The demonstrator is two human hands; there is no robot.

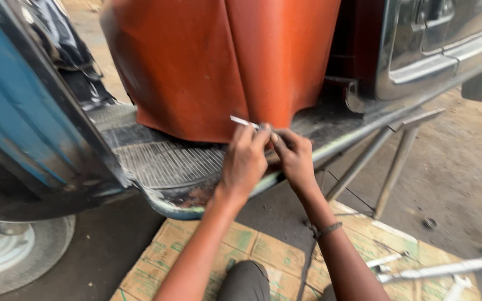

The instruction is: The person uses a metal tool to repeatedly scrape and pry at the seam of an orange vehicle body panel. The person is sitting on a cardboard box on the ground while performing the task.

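My left hand [245, 159] and my right hand [294, 156] meet at the lower edge of an orange-red scooter body panel [218, 61]. Between the fingertips of both hands is a thin silvery metal strip [243, 121] that sticks out to the left against the panel. Both hands hover over the ribbed black floorboard [163, 161] of the scooter, close to its worn front rim. A bracelet sits on my right wrist [328, 229].
The blue front shield [18, 111] and a wheel [6, 251] stand at the left. A metal stand's legs [391, 161] slope down at the right. Flattened cardboard [269, 256] lies under my knee, with metal tools [442, 270] at the right on the dirt ground.
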